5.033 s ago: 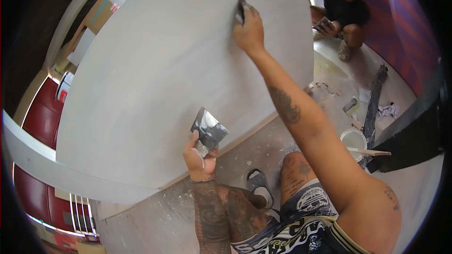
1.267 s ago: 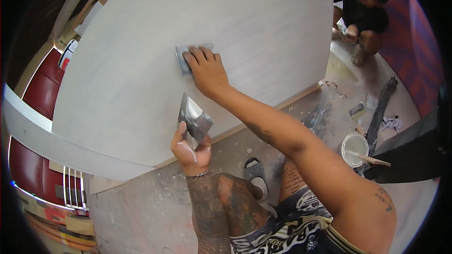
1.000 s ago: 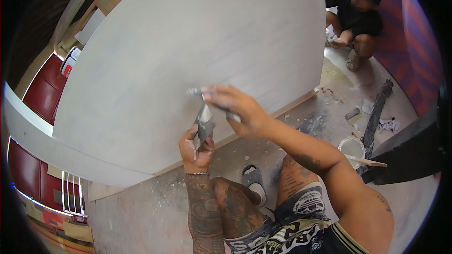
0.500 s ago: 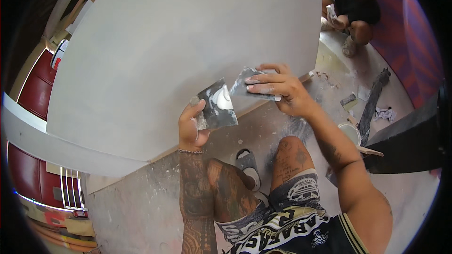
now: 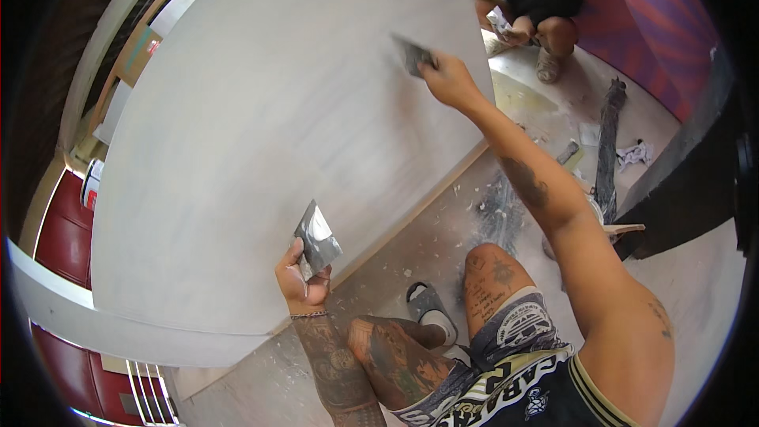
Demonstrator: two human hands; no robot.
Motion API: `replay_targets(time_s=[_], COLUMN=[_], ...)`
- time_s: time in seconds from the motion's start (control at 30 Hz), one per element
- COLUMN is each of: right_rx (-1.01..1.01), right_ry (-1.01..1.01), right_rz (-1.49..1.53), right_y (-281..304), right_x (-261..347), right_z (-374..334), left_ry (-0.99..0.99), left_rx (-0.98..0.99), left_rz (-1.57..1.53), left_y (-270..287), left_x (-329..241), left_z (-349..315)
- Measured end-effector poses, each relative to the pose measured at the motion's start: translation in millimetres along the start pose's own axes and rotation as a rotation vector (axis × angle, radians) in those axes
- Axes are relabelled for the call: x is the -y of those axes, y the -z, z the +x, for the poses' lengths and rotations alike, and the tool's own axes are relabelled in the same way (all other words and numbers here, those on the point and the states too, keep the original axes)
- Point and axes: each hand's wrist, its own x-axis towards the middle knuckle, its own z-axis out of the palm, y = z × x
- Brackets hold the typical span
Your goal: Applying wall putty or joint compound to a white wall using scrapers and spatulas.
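My left hand [image 5: 302,278] is closed around the edge of a flat grey putty plate [image 5: 322,251], which carries a smear of white putty [image 5: 317,226]. It is held low, in front of the large pale panel [image 5: 237,103]. Farther up and to the right, my right hand [image 5: 451,81] grips a dark, thin putty spreader [image 5: 411,55]. The spreader is at the panel's face near its right side, slightly blurred; I cannot tell if its edge touches. Faint greyish streaks cross the panel below it.
Another person [image 5: 534,0] squats beyond the panel's right edge. On the dusty floor at right lie a long dark wrapped piece [image 5: 609,142] and crumpled paper [image 5: 634,155]. A wooden stick [image 5: 624,228] and a black slab [image 5: 688,190] are nearer. Cardboard boxes [image 5: 141,51] stand behind the panel.
My hands have moved apart. The right carried the spreader up to the panel, away from the plate; the left lowered the plate. The view has shifted too.
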Motion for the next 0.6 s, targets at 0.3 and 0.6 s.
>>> replay_targets(time_s=[0.3,0.6], right_rx=[-0.503,-0.233], right_ry=[0.007,0.177], right_rz=[-0.188,-0.09], right_y=[-61.2,-87.8], right_x=[14.3,15.6], right_z=[72.6,23.7], left_ry=[0.036,0.047], left_rx=[0.066,0.157], left_rz=[0.013,-0.008], left_y=[1.6,-7.3], left_x=[-2.7,-5.3], left_z=[0.6,0.1])
